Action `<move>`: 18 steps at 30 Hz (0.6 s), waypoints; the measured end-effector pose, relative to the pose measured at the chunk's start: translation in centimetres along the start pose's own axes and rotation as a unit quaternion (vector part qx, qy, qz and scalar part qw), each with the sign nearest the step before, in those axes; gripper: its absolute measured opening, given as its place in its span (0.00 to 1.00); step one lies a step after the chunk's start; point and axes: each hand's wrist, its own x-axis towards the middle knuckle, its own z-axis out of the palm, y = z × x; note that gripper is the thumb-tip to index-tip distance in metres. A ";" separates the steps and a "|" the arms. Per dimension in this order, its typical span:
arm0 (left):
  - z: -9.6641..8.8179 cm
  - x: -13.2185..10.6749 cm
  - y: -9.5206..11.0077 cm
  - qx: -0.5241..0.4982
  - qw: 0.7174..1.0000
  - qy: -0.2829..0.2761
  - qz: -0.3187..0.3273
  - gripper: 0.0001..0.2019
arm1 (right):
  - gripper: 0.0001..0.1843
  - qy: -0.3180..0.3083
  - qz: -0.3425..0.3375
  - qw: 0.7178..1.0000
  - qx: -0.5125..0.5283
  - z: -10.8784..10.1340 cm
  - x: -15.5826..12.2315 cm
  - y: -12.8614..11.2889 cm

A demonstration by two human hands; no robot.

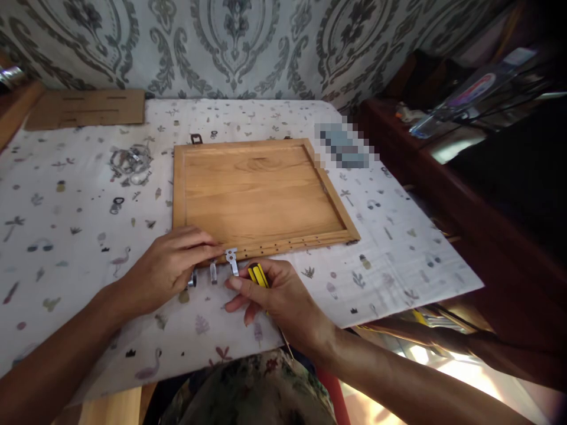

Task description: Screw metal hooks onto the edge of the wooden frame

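Observation:
A wooden framed panel [261,189] lies flat on the cloth-covered table, with a row of small dark holes along its near edge. My left hand [166,268] is closed on the near left part of this edge, its fingertips close to the metal hooks. One metal hook [213,273] hangs from the edge, and a ring-shaped metal piece [192,278] shows under my left fingers. Between the thumb and fingers of my right hand [270,289] is another flat metal hook [231,260], upright against the edge. A yellow-and-black screwdriver [258,275] is also held in that hand, its shaft pointing down toward my lap.
A clear bag of small metal parts [132,163] lies left of the panel. Flat cardboard [86,109] rests at the back left. A blurred-out object [345,146] lies at the back right. A plastic bottle [472,94] leans on the dark furniture at right.

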 end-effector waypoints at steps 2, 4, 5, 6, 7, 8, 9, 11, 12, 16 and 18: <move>0.0 0.0 0.1 0.000 1.000 0.000 0.003 0.17 | 0.23 -0.001 0.000 1.000 -0.001 0.1 0.1 -0.1; 0.0 0.1 0.1 0.000 1.000 -0.004 0.010 0.16 | 0.21 -0.004 0.001 1.000 -0.005 0.0 0.2 -0.1; -0.1 0.1 0.1 0.002 1.000 -0.004 0.012 0.15 | 0.21 -0.008 0.000 1.000 -0.008 0.0 0.3 -0.1; -0.1 0.1 0.1 0.004 1.000 -0.001 0.015 0.15 | 0.21 -0.011 -0.001 1.000 -0.012 -0.1 0.3 -0.1; -0.1 0.2 0.1 0.005 1.000 -0.001 0.016 0.15 | 0.21 -0.014 -0.003 1.000 -0.017 -0.2 0.3 -0.1; -0.1 0.2 0.1 0.007 1.000 0.000 0.018 0.15 | 0.20 -0.018 -0.004 1.000 -0.022 -0.3 0.3 -0.1; -0.2 0.2 0.1 0.010 1.000 0.002 0.022 0.16 | 0.20 -0.021 -0.006 0.999 -0.025 -0.3 0.3 -0.1; -0.2 0.2 0.1 0.013 1.000 -0.003 0.028 0.15 | 0.19 -0.026 -0.007 0.999 -0.029 -0.4 0.3 -0.2; -0.2 0.2 0.1 0.013 1.000 -0.006 0.027 0.15 | 0.19 -0.027 -0.005 0.999 -0.029 -0.3 0.3 -0.2; -0.1 0.1 0.1 0.012 1.000 -0.003 0.027 0.15 | 0.16 -0.024 0.008 0.999 -0.031 -0.1 0.4 -0.6; -0.1 0.0 0.1 0.016 0.999 -0.008 0.034 0.15 | 0.15 -0.021 0.017 0.999 -0.039 0.0 0.4 -0.8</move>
